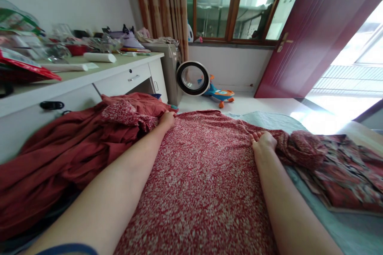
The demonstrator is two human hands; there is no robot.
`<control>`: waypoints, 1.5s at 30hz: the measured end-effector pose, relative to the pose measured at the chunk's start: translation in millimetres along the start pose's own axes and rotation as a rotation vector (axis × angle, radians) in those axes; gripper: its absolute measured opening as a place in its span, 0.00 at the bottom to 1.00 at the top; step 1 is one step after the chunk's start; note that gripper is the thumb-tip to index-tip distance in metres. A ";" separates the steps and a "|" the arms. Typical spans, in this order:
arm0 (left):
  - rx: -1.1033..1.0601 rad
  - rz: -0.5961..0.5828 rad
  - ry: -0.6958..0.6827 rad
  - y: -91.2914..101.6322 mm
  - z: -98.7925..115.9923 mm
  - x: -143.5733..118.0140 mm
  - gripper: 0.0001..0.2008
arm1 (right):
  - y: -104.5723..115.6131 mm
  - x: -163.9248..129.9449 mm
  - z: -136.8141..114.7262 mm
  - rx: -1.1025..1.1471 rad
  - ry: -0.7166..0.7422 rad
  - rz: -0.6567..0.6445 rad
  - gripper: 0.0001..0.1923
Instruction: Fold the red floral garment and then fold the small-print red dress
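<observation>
A red-and-white speckled long-sleeved garment (206,175) lies spread out in front of me, its lower end beyond the bottom of the view. At its upper left, where a sleeve begins, my left hand (168,120) is closed on the fabric. My right hand (264,142) has its fingers curled onto the opposite upper edge by the other sleeve. The left sleeve rests bunched on a heap of plain rust-red cloth (98,143). On the right, the other sleeve reaches a folded patterned garment (350,171).
A pale blue-green sheet (269,120) lies underneath. Along the left runs a white desk (119,72) topped with clutter. Beyond it stands a washing machine (172,63) with its round door (193,78) swung open. A blue-and-orange ride-on toy (221,95) is on the floor near a red door (299,36).
</observation>
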State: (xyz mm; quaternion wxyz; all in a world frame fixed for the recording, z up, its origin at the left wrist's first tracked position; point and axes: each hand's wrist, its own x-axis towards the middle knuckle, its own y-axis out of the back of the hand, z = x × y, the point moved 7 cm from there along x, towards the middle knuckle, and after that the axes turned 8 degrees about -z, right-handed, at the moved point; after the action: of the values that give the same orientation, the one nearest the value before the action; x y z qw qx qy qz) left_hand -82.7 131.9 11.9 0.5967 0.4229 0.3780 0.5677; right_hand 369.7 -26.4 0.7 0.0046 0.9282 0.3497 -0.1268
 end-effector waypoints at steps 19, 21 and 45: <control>0.328 0.014 -0.048 -1.0 38.4 -21.5 0.20 | -75.2 -52.2 11.2 -1.382 0.629 -0.331 0.17; 0.330 0.005 -0.051 0.0 39.1 -22.3 0.21 | -75.6 -52.6 9.8 -1.379 0.626 -0.328 0.17; 0.283 -0.103 -0.185 -48.8 66.5 -17.2 0.27 | -89.5 -45.4 -5.5 -1.548 0.625 -0.326 0.19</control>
State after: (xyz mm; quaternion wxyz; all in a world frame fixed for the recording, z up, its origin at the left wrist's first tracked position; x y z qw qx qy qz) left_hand -4.5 109.8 -10.5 0.5915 0.5332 0.4188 0.4363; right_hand 279.9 12.3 24.0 0.5230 0.5938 0.4524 0.4113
